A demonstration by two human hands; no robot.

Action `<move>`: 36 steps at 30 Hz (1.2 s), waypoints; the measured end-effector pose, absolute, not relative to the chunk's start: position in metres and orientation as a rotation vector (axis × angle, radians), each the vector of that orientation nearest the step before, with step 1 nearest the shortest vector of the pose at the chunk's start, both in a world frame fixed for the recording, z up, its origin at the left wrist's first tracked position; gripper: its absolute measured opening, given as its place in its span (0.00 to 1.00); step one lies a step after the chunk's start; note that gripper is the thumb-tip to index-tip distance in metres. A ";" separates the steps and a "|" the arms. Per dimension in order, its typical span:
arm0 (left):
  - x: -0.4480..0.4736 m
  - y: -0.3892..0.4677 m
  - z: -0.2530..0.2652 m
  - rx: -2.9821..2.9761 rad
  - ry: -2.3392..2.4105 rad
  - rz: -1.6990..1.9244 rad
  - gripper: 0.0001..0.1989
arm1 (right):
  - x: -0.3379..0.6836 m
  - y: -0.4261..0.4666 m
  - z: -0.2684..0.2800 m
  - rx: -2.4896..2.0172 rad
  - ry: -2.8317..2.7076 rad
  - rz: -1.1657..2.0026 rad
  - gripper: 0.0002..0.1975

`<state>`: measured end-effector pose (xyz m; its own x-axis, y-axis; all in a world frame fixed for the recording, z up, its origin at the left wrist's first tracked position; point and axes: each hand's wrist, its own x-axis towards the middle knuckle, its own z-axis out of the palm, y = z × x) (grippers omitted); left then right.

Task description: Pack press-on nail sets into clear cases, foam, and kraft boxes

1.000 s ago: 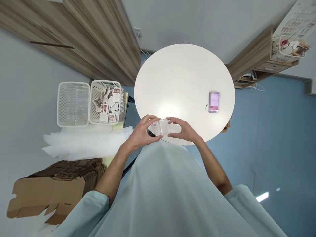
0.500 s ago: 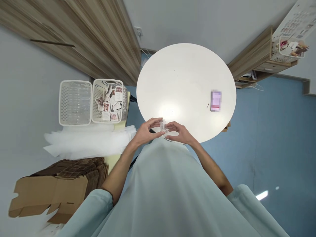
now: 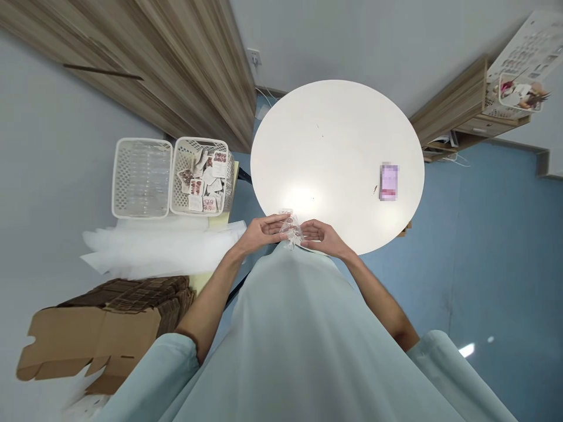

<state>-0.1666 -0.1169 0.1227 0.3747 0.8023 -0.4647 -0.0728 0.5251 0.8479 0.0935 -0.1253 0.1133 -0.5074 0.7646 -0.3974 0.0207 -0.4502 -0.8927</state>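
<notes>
At the near edge of the white round table [image 3: 338,123], a small clear plastic box [image 3: 292,228] is held up between my two hands. It looks unfolded, with one flap standing toward the far side; small reddish marks show through it. My left hand [image 3: 259,232] grips its left side, thumb below and fingers above. From the right, my right hand [image 3: 326,238] closes its bent fingers and thumb on the other side. The fingers partly cover the box, so its inside is hard to make out.
A blurred purple rectangle [image 3: 389,181] lies on the table's right. To the left stand a white basket of small printed packets [image 3: 202,181] and another of clear plastic pieces [image 3: 142,179]. Nearer are white translucent sheets [image 3: 153,251] and stacked flat cardboard boxes [image 3: 88,340].
The clear plastic box, compact between my fingers before, now looks spread open with a flap raised. Both hands stay at the table's edge. The whole view has shifted slightly.
</notes>
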 end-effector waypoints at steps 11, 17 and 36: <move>-0.168 -0.127 0.104 0.717 1.011 0.819 0.38 | 0.067 -0.106 0.103 -1.380 -1.019 1.551 0.19; -0.171 -0.127 0.096 0.708 1.149 0.798 0.39 | 0.054 -0.093 0.082 -1.480 -1.048 1.524 0.22; -0.254 -0.162 0.087 0.460 1.476 0.985 0.35 | 0.023 -0.068 -0.006 -1.878 -2.167 1.241 0.28</move>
<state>-0.2542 -0.1617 0.0866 -0.1795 0.7736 -0.6077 -0.2644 0.5571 0.7872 0.0235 -0.0678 -0.0063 -0.2774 0.8403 -0.4657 0.8267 -0.0381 -0.5613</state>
